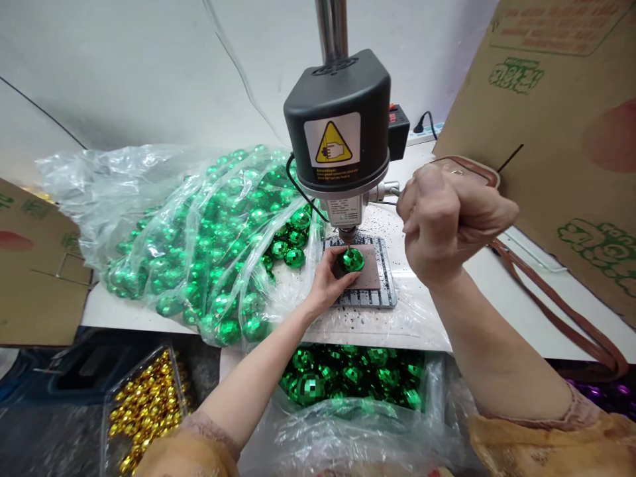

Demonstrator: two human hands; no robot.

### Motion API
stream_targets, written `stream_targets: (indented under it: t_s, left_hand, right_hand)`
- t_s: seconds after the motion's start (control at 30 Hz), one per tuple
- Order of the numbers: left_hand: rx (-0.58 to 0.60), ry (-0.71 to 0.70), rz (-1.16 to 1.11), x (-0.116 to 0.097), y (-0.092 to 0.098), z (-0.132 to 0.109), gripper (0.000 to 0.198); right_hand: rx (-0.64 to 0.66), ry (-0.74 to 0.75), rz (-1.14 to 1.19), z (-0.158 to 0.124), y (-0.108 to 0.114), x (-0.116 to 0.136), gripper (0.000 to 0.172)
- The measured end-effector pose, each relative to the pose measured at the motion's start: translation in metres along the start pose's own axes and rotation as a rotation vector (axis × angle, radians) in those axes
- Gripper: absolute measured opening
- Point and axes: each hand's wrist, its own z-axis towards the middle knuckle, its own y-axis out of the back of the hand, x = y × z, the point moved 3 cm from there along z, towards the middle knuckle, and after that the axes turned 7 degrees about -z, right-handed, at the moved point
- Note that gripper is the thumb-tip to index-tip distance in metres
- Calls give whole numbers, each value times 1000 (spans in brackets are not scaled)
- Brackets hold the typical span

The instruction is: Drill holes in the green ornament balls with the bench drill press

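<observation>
Below the drill [338, 122], the ball [354, 260], probably light, rigid, slippery and best held by its sides, sits in the half-curled grip of the left hand [328, 278], while the right hand [440, 215], right of the drill, clenches, any contents hidden.

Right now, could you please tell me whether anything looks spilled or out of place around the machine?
Yes: dark specks lie scattered on the white table around the slotted base under the green ball, looking like loose debris.
</observation>
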Motion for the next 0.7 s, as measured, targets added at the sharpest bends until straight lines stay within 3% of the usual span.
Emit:
stream_targets:
  t_s: [0.2,0.43,0.7]
  left_hand:
    - [27,6,8,0,1,-1,55]
    - [38,0,13,0,2,-2,54]
    - [35,-5,17,3,2,-3,54]
  right_hand:
    - [13,18,-107,-6,4,-6,55]
    - [-27,132,47,-9,2,-10,53]
    - [-17,227,17,-13,6,-14,52]
